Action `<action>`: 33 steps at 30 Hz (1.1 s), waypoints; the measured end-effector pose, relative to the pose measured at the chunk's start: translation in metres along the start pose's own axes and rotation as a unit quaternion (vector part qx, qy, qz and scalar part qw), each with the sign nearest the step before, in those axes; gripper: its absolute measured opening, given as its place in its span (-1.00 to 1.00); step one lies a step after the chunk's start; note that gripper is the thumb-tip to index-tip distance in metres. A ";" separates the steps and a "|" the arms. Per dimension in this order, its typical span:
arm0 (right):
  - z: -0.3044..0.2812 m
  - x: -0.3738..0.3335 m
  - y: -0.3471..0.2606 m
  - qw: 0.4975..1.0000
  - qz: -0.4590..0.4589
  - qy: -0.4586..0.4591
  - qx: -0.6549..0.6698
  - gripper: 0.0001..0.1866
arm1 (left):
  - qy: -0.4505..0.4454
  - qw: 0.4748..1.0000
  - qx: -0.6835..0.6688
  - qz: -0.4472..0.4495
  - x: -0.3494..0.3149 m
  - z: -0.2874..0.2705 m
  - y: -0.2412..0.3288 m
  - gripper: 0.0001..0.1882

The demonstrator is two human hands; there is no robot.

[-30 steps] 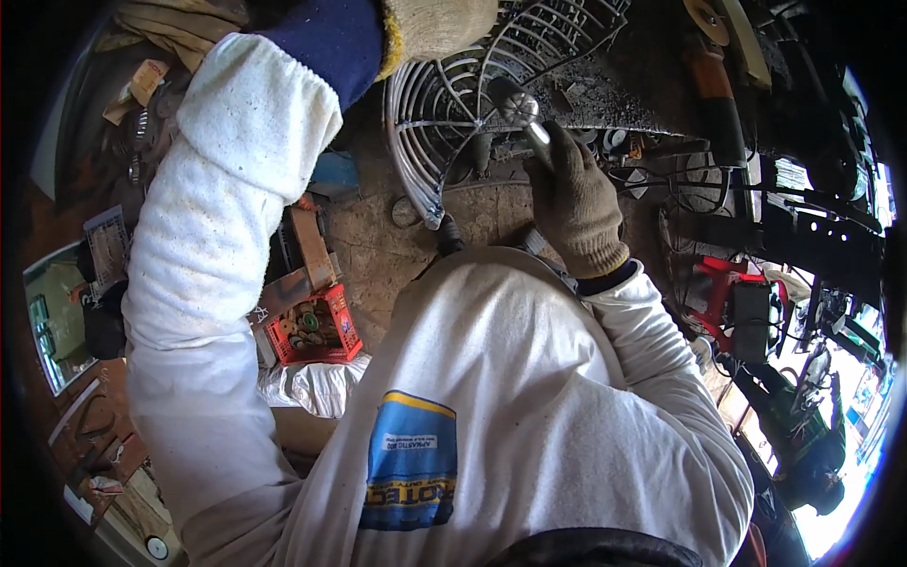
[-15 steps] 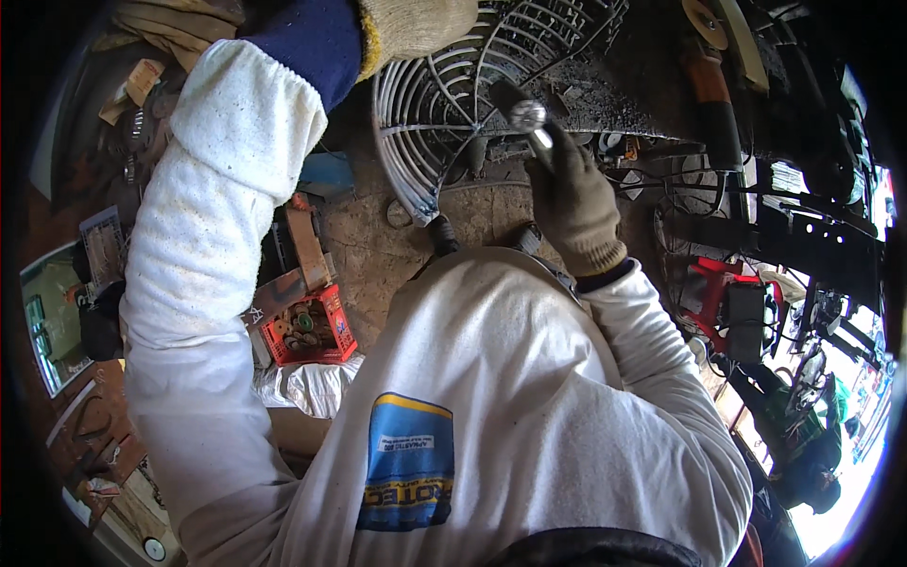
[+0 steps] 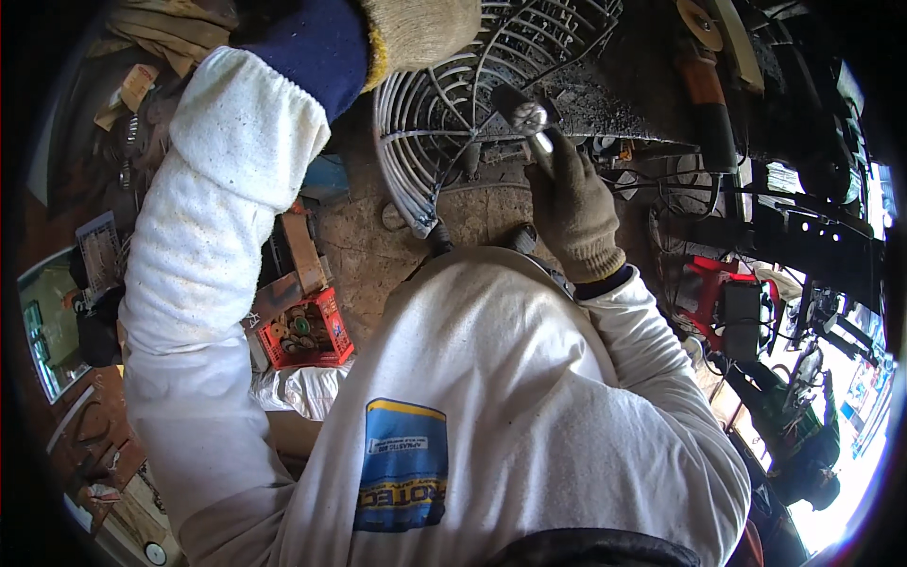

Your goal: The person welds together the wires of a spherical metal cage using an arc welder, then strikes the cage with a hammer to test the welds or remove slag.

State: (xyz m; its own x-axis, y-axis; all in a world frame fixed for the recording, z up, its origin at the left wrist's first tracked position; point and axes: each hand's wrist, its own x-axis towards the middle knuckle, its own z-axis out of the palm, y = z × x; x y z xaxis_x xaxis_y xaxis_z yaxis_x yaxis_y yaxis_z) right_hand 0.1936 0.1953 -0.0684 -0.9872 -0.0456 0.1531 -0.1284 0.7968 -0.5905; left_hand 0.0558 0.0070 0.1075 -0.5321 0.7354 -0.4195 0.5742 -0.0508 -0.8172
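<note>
A round wire fan guard, made of concentric rings and spokes, stands tilted against the dark work surface in front of me. My right hand, in a brown knit glove, is closed round the metal handle of a hammer. The hammer's dark head lies over the guard's right part, near its hub; whether it touches the wires I cannot tell. My left hand, in a beige knit glove, reaches over the guard's upper left part. Its fingers are hidden at the picture's upper edge.
An angle grinder with an orange body lies at the upper right. Sooty debris covers the work surface. On the left, a red crate holds several discs. A red stool-like object and a person are at the right.
My left hand and the guard have shifted slightly in the picture. The hammer, still in my right hand, has moved very little.
</note>
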 end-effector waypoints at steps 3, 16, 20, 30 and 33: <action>0.009 0.003 0.009 0.998 0.015 -0.044 -0.037 -0.47 | 0.098 0.992 -0.071 -0.046 -0.001 -0.003 0.002 -0.79; -0.003 -0.006 0.004 0.998 0.031 -0.056 0.000 -0.49 | 0.014 0.995 0.100 0.014 0.009 0.018 0.013 -0.75; 0.012 -0.009 0.022 0.998 0.007 -0.053 -0.026 -0.49 | 0.027 0.999 -0.003 0.040 0.008 -0.011 0.000 -0.78; -0.004 -0.009 0.000 0.995 0.053 -0.082 -0.032 -0.48 | 0.010 0.999 0.040 0.033 0.008 -0.014 0.002 -0.79; -0.001 -0.003 0.011 0.998 -0.002 -0.058 -0.022 -0.53 | -0.084 0.995 -0.020 0.040 0.020 -0.014 0.002 -0.80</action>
State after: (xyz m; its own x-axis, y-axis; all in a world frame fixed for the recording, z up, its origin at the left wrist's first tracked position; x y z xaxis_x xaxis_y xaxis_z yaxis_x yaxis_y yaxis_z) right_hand 0.1951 0.2045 -0.0749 -0.9913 -0.1159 0.0620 -0.1308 0.8221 -0.5542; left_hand 0.0544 0.0311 0.1031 -0.5775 0.6072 -0.5457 0.6414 -0.0762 -0.7634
